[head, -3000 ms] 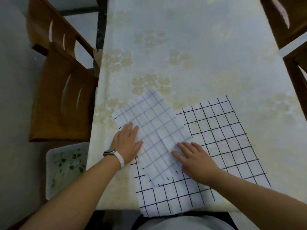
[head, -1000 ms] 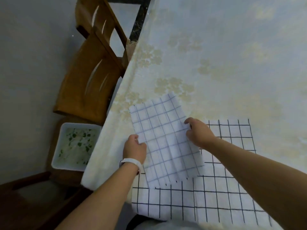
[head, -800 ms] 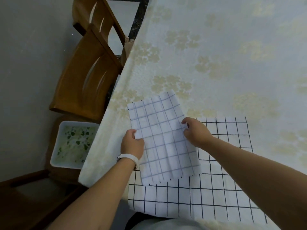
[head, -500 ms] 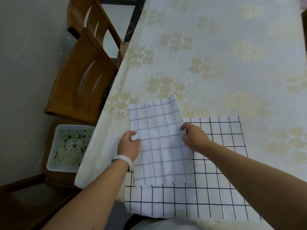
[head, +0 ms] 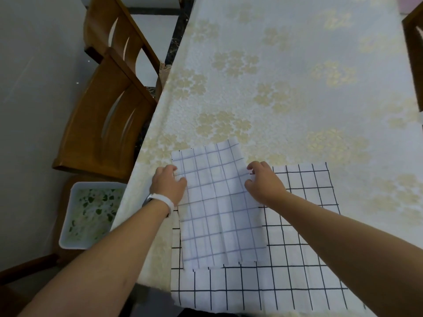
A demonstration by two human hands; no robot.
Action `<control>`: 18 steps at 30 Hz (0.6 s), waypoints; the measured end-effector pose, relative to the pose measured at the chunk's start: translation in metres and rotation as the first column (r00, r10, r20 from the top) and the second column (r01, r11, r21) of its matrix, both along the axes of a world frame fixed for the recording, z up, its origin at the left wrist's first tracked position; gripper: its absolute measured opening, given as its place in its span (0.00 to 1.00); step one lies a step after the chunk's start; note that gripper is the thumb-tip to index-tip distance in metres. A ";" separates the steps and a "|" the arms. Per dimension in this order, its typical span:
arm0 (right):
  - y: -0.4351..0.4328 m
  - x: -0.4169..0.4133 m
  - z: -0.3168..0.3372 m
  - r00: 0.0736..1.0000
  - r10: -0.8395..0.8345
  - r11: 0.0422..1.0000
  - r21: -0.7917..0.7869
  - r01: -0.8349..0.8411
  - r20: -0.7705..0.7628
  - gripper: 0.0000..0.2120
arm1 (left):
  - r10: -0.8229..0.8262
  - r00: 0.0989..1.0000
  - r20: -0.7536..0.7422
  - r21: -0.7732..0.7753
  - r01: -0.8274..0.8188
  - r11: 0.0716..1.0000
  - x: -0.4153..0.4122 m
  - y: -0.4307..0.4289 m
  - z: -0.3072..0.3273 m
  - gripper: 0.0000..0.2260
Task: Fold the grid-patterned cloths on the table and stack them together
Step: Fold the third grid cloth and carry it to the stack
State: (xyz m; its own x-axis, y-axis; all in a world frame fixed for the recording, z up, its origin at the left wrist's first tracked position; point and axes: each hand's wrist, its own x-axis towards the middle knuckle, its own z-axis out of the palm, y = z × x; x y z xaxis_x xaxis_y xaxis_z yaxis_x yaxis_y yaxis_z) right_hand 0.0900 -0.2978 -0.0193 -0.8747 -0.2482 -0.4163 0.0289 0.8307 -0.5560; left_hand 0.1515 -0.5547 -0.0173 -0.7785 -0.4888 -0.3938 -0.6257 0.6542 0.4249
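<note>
While both hands work near its front edge, the table (head: 297, 88) fills most of the view under a pale cover printed with gold flower clusters. Wooden chairs (head: 103, 124) stand along its left side, and another is cut off by the right frame edge.

The large cloth (head: 302, 259) (white, black grid) lies flat at the front of the table. Its near edge reaches past the table edge, and the right forearm covers part of its right side.

The small cloth (head: 217, 213) (white, thinner blue-grey grid) lies folded into a rectangle on the left part of the large cloth, with its far end extending onto the table cover. Lengthwise creases show, but the number of layers cannot be determined.

A white tub (head: 89, 213) sits low, left of the table, on a brown surface. Its green-flecked contents cannot be identified.

The left hand (head: 168, 185) pinches the small cloth's left edge, thumb on top and fingers curled at the edge. The right hand (head: 263, 185) pinches the right edge with curled fingers, the tips partly hidden.

A white band (head: 166, 201) circles the left wrist. Its face is turned away, so nothing on it can be read.
</note>
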 end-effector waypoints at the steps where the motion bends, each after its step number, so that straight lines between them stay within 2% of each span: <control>1: -0.004 -0.007 0.000 1.000 0.004 1.000 0.005 -0.004 -0.007 0.20 | -0.047 0.999 0.006 -0.024 0.048 0.999 -0.011 -0.005 0.000 0.21; 5: -0.021 -0.039 -0.001 1.000 0.008 1.000 0.026 -0.008 -0.003 0.24 | -0.167 0.985 0.054 -0.049 0.170 0.984 -0.050 -0.024 -0.003 0.27; 8: -0.034 -0.059 -0.001 1.000 -0.009 1.000 0.022 0.009 0.012 0.26 | -0.253 0.962 0.106 -0.062 0.261 0.963 -0.070 -0.030 -0.002 0.28; 11: -0.048 -0.078 -0.005 1.000 -0.018 1.000 0.006 0.018 0.020 0.27 | -0.382 0.905 0.189 -0.145 0.411 0.900 -0.083 -0.033 -0.004 0.25; 14: -0.060 -0.093 -0.008 0.998 -0.043 0.999 0.000 0.043 0.037 0.28 | -0.405 0.884 0.233 -0.139 0.442 0.886 -0.094 -0.038 -0.005 0.22; 18: -0.068 -0.106 -0.009 0.997 -0.048 0.998 0.050 0.045 0.063 0.18 | -0.404 0.879 0.254 -0.069 0.433 0.899 -0.102 -0.043 -0.005 0.13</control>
State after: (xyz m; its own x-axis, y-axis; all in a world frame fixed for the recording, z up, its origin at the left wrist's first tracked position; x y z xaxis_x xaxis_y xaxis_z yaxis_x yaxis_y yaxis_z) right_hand -0.0156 -0.3657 -0.0288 -0.8559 -0.1866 -0.4824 0.1021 0.8534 -0.5112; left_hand 0.0492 -0.5981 -0.0224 -0.8168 -0.1922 -0.5440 -0.3520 0.9131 0.2060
